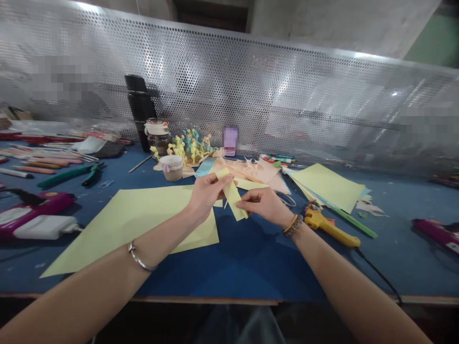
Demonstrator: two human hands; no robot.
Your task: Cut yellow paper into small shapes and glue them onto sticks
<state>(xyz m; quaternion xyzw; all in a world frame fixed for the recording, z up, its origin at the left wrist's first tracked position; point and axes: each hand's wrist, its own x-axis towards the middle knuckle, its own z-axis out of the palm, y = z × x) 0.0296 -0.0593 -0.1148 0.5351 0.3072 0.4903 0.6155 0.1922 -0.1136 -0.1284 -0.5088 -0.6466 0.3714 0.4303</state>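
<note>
Above the blue table, a narrow folded strip of yellow paper [234,198] is held up between my two hands. My left hand [208,192] pinches its upper end between thumb and fingers. At the lower right edge, my right hand [263,204] grips the same strip with thumb and fingertips. A thin sliver of paper sticks out beside the strip's lower left side. Beneath my left forearm lies a large yellow paper sheet [143,215], flat on the table. Some fingers of both hands are partly hidden behind the strip.
A yellow glue gun [332,230] lies right, near a green cutter [355,222] and stacked paper [324,186]. Behind are a small cup [172,168], paper flowers [184,149], a jar [158,138], and a phone [230,141]. Pliers [68,176] and a purple power strip [53,203] lie left.
</note>
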